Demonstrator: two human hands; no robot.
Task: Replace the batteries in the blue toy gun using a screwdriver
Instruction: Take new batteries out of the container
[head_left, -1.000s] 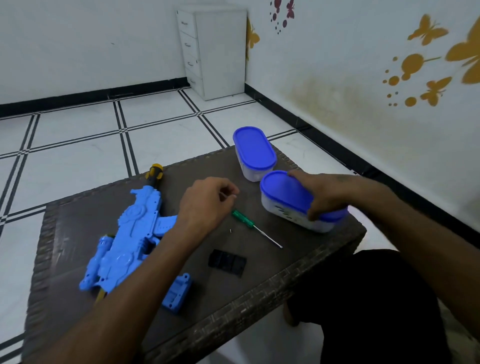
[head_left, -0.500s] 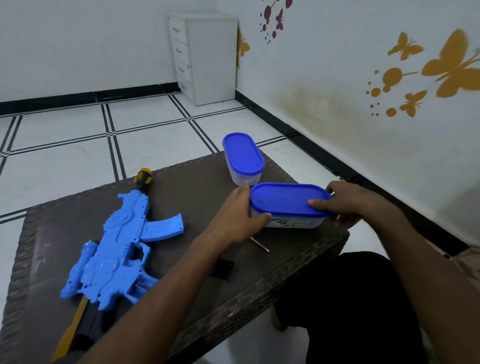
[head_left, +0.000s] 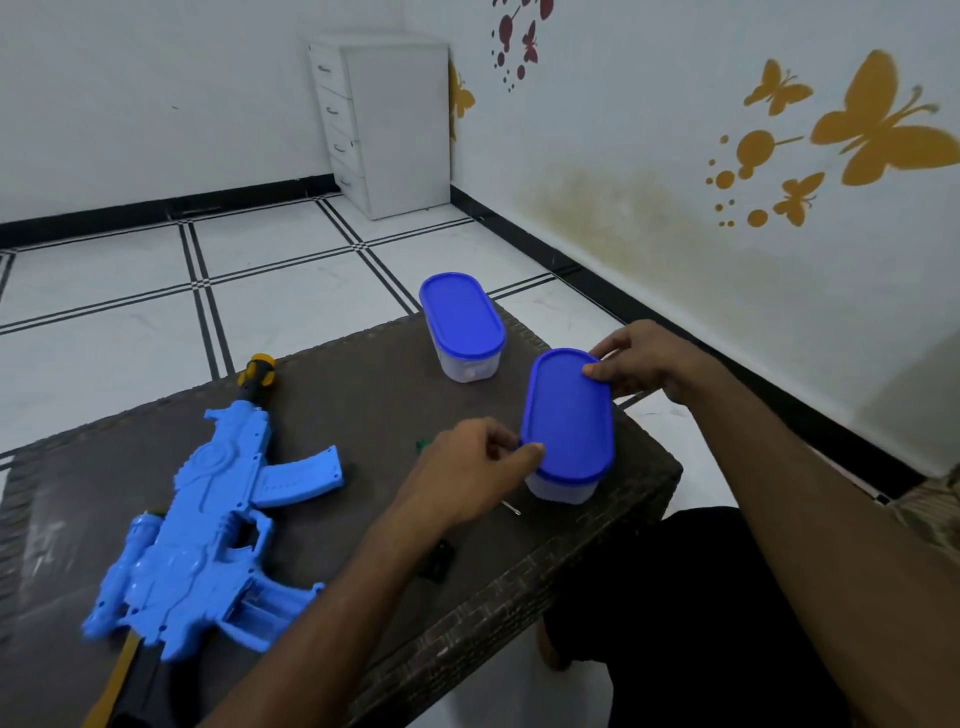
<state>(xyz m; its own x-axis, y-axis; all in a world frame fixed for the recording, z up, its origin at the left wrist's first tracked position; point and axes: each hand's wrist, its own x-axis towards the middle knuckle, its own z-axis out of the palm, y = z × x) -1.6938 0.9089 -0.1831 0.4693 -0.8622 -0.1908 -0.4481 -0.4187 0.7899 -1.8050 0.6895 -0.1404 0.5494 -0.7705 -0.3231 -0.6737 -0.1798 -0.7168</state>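
Observation:
The blue toy gun (head_left: 208, 530) lies on the left of the dark woven table (head_left: 363, 395). Near the table's right edge stands an oval clear container with a blue lid (head_left: 569, 415). My left hand (head_left: 470, 480) grips the lid's near end, thumb on its rim. My right hand (head_left: 641, 358) pinches the lid's far end. The green-handled screwdriver (head_left: 511, 506) lies under my left hand; only its metal tip and a bit of green handle show. A black battery cover (head_left: 436, 564) lies partly hidden beneath my left forearm.
A second oval container with a blue lid (head_left: 462, 325) stands at the table's far edge. A white drawer cabinet (head_left: 384, 122) is in the room's corner. My dark-clad legs (head_left: 675, 597) are just below the table's right corner.
My left hand left the screwdriver and went to the container. The container has been turned lengthwise, and both hands now hold its lid at the two ends. The view shifted right.

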